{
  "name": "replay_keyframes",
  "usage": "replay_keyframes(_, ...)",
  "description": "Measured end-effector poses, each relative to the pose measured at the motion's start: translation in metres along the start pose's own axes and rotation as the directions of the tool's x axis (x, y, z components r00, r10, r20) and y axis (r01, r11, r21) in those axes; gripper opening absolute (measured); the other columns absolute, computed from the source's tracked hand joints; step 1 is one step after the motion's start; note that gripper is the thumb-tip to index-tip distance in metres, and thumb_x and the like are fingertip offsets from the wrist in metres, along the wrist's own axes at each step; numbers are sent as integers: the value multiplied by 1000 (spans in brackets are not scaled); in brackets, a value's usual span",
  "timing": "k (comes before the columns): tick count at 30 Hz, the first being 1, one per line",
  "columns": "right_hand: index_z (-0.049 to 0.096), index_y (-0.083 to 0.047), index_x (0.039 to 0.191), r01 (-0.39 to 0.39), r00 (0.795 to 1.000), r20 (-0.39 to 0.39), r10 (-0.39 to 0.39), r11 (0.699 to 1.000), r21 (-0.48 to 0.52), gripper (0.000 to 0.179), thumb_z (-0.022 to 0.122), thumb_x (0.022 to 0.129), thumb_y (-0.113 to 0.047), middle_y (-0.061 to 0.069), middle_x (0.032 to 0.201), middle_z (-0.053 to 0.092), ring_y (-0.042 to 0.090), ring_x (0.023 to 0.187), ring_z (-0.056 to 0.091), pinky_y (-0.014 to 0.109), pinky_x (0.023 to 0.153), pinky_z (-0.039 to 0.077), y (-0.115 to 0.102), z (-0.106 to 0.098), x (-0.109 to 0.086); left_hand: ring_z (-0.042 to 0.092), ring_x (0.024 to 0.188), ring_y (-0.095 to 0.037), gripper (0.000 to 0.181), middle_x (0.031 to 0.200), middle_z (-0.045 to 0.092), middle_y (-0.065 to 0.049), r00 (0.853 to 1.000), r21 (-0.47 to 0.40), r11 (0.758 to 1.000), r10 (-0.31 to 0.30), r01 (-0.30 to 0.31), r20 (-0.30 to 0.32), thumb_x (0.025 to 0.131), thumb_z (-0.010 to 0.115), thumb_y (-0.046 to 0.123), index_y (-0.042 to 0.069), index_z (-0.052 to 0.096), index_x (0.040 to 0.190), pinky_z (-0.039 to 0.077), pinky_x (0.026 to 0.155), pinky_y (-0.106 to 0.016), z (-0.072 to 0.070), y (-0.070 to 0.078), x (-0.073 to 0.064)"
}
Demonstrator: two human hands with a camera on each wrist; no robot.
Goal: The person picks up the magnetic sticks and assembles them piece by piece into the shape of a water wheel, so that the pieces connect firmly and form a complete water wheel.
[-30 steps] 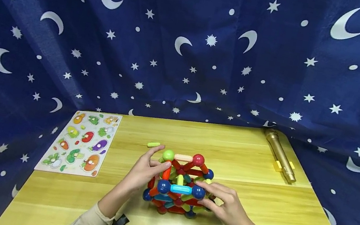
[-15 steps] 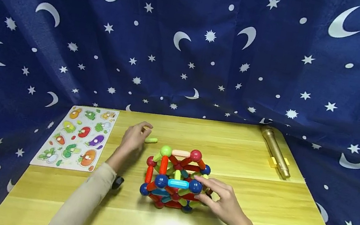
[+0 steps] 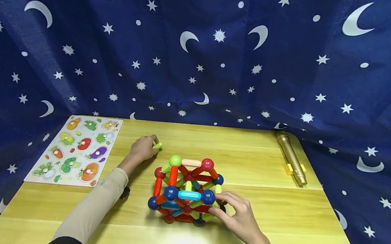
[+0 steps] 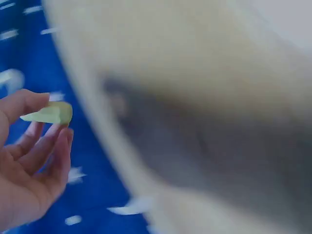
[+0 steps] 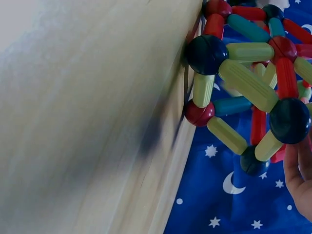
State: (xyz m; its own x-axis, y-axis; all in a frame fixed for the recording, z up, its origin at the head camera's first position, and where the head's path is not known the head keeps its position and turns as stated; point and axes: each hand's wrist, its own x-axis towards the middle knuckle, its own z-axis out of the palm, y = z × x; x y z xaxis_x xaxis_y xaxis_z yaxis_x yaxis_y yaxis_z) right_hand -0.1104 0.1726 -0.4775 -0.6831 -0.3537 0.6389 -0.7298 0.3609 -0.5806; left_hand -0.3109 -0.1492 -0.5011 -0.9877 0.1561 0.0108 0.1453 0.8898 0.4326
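My left hand (image 3: 143, 148), left of the ball-and-stick structure, pinches a short yellow-green magnetic stick (image 3: 157, 145). In the left wrist view the stick (image 4: 56, 113) sits between thumb and fingertips, above the table. A magnetic ball-and-stick structure (image 3: 189, 195) stands mid-table, built from blue, red and green balls joined by coloured sticks. My right hand (image 3: 239, 217) holds its right side, thumb and fingers at a dark blue ball (image 3: 208, 197). In the right wrist view fingers (image 5: 294, 165) touch a dark ball (image 5: 289, 121); most of that hand is out of frame.
A vegetable puzzle board (image 3: 74, 151) lies at the table's left. At the back right a gold microphone-like cylinder (image 3: 291, 158) rests on yellow supports. Dark blue star-and-moon cloth (image 3: 209, 46) hangs behind and at both sides of the wooden table (image 3: 246, 148).
My left hand has left the structure, reached back and left, and picked up the yellow-green stick from the table. The right hand has stayed at the structure. The head view has shifted slightly.
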Motion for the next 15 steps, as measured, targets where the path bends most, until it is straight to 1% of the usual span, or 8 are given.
replay_keyframes(2, 71, -7, 106, -11, 1000, 12, 11, 1000, 16, 36, 82, 71, 0, 7, 98, 74, 11, 91, 70, 16, 84, 53, 1, 1, 1, 69, 86, -29, 33, 97, 74, -11, 998, -131, 991, -7, 0, -59, 84, 71, 19, 8, 62, 113, 52, 70, -41, -23, 12, -11)
replay_keyframes(3, 71, -7, 106, -16, 1000, 18, 16, 1000, 20, 36, 82, 72, 0, 6, 98, 74, 11, 92, 70, 17, 83, 54, 1, 2, 1, 69, 81, -28, 36, 94, 74, -11, 995, -199, 979, 15, -35, -102, 84, 71, 19, 8, 60, 117, 51, 67, -39, -36, 21, -19)
replay_keyframes(6, 71, -7, 106, -29, 999, 27, 28, 999, 25, 35, 81, 73, -1, 6, 99, 74, 11, 91, 70, 18, 83, 54, 0, 1, 0, 67, 70, -19, 38, 87, 75, -9, 966, -339, 920, 121, -196, -229, 87, 70, 19, 12, 59, 123, 50, 61, -31, -70, 59, -50)
replay_keyframes(8, 71, -7, 106, -34, 999, 25, 33, 999, 25, 35, 81, 73, -1, 6, 99, 74, 10, 91, 70, 17, 83, 53, 0, 1, -1, 63, 62, -14, 36, 81, 74, -6, 942, -359, 883, 218, -301, -253, 88, 70, 20, 16, 60, 122, 47, 54, -27, -84, 89, -73)
replay_keyframes(9, 71, -7, 106, -37, 999, 23, 36, 999, 23, 35, 81, 73, -1, 6, 99, 74, 10, 91, 70, 16, 84, 53, 0, 0, -1, 60, 60, -11, 32, 79, 74, -4, 932, -362, 867, 265, -342, -246, 88, 70, 20, 17, 62, 119, 46, 52, -25, -88, 102, -83)
replay_keyframes(11, 71, -7, 106, -34, 999, 21, 34, 999, 20, 35, 81, 73, 0, 6, 98, 74, 10, 91, 70, 14, 84, 52, 0, 0, -2, 57, 56, -8, 24, 76, 73, -1, 926, -373, 849, 326, -375, -189, 89, 70, 22, 19, 64, 112, 44, 50, -23, -87, 125, -100)
replay_keyframes(13, 71, -8, 105, -27, 999, 17, 27, 999, 19, 36, 81, 72, 1, 6, 98, 74, 10, 90, 70, 14, 84, 52, 1, 0, -2, 54, 51, -7, 22, 74, 72, 1, 919, -377, 840, 379, -391, -108, 90, 69, 24, 18, 65, 111, 40, 46, -21, -83, 142, -112)
replay_keyframes(15, 71, -8, 106, -18, 1000, 15, 17, 1000, 19, 37, 81, 72, 1, 5, 98, 74, 10, 90, 70, 15, 84, 52, 2, 1, -2, 49, 46, -5, 20, 72, 71, 3, 908, -372, 839, 417, -398, -32, 91, 67, 24, 18, 65, 110, 34, 42, -20, -75, 154, -118)
